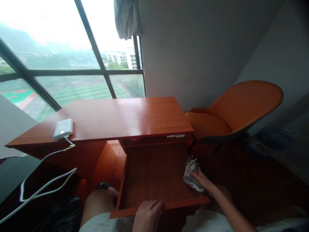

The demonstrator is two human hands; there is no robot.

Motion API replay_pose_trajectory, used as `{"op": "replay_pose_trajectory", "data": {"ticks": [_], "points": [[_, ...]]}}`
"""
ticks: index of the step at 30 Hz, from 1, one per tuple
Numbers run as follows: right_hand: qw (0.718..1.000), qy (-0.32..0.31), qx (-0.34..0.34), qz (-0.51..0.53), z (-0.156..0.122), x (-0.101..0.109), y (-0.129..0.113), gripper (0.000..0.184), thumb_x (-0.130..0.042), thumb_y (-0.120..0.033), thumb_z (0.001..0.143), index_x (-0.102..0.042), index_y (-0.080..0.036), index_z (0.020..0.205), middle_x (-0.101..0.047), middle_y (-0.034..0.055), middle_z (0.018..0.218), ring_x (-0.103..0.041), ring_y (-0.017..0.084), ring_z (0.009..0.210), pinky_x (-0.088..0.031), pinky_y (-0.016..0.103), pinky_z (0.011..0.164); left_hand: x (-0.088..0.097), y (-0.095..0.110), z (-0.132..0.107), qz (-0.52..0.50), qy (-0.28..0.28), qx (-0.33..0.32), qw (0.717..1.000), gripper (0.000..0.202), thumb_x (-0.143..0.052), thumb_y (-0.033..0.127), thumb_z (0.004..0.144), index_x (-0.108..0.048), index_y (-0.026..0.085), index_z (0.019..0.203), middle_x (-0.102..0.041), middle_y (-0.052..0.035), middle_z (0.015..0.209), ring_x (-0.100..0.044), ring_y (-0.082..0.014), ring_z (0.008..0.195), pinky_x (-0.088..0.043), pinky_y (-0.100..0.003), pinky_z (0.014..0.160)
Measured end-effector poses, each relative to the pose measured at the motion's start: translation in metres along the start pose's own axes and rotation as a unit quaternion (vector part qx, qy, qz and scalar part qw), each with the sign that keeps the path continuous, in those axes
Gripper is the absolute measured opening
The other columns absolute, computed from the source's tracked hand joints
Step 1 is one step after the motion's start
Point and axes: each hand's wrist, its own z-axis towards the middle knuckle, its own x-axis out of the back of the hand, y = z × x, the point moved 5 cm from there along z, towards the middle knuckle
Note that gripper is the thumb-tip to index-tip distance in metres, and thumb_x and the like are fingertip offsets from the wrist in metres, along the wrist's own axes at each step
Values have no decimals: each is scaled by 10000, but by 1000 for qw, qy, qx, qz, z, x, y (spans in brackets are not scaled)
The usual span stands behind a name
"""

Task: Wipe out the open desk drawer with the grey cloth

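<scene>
Flanking the open drawer [154, 174]: orange chair [231, 112], white charger [63, 129] on desk [116, 117].

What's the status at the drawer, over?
Left hand grips drawer front edge. Right hand presses cloth on drawer's right side. Nothing blocking.

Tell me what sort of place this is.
Probably a hotel or dormitory room high in a building: a wooden desk with its drawer pulled open, an orange lounge chair beside it, and a big window overlooking sports fields.
</scene>
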Motion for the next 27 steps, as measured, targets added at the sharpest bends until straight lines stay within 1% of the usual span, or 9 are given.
{"op": "replay_pose_trajectory", "data": {"ticks": [4,7,9,13,16,18,21,24,27], "points": [[999,12,36,-5,27,-3,-21,661,-640,-507,690,-471,-231,1266,-640,92,1211,-607,258,1112,-413,413,1034,-3,0,-3,-3,12,4,1000,244,-452,195,893,-652,266,1015,-722,-24,897,-663,-181,768,-507,-282,722],[998,20,59,-3,46,-8,-43,601,-656,-471,673,-541,-227,1210,-685,89,1126,-630,273,1049,-398,458,1038,-6,0,-8,-6,16,-7,1000,236,-455,206,892,-648,265,1013,-721,-25,876,-660,-178,751,-502,-281,712],[998,17,67,5,56,-11,-55,578,-664,-462,662,-570,-225,1180,-706,85,1079,-638,273,1029,-391,463,1044,-8,0,-12,-9,17,-13,1000,234,-460,205,888,-644,266,1019,-721,-24,876,-662,-175,758,-498,-277,717],[997,10,69,20,70,-15,-65,564,-671,-468,652,-592,-223,1155,-716,89,1062,-634,273,1050,-396,457,1036,-10,-1,-15,-11,19,-8,1000,227,-480,194,881,-639,273,1022,-722,-10,875,-661,-169,760,-495,-277,723],[997,-1,65,31,71,-16,-65,566,-666,-481,656,-596,-215,1150,-717,92,1065,-636,274,1044,-418,455,1015,-10,-1,-15,-5,19,-4,1000,221,-493,191,878,-641,277,1018,-723,-9,872,-660,-168,755,-496,-275,720],[997,-5,61,37,67,-16,-63,562,-649,-486,675,-589,-212,1162,-710,88,1087,-628,267,1065,-408,449,1029,-9,-1,-14,-4,16,-3,1000,219,-501,196,878,-641,280,1024,-727,-6,890,-664,-171,768,-498,-279,725],[998,12,45,35,59,-13,-59,573,-635,-485,697,-561,-225,1203,-682,76,1160,-605,258,1112,-381,443,1058,-5,-1,-13,-8,7,-4,1000,232,-505,196,878,-639,282,1047,-731,-8,938,-673,-175,806,-500,-278,738],[999,25,22,32,48,-11,-52,660,-646,-502,694,-488,-240,1279,-649,74,1221,-606,257,1115,-393,442,1052,-2,0,-11,-12,-13,-13,1000,258,-512,181,870,-635,281,1073,-730,-17,978,-679,-176,840,-505,-273,760],[999,27,-1,46,36,-9,-44,730,-660,-506,688,-428,-236,1325,-621,91,1261,-604,253,1124,-407,412,1047,0,0,-9,-10,-24,-15,1000,277,-514,165,863,-631,283,1084,-729,-13,997,-681,-179,858,-512,-276,767]]}}
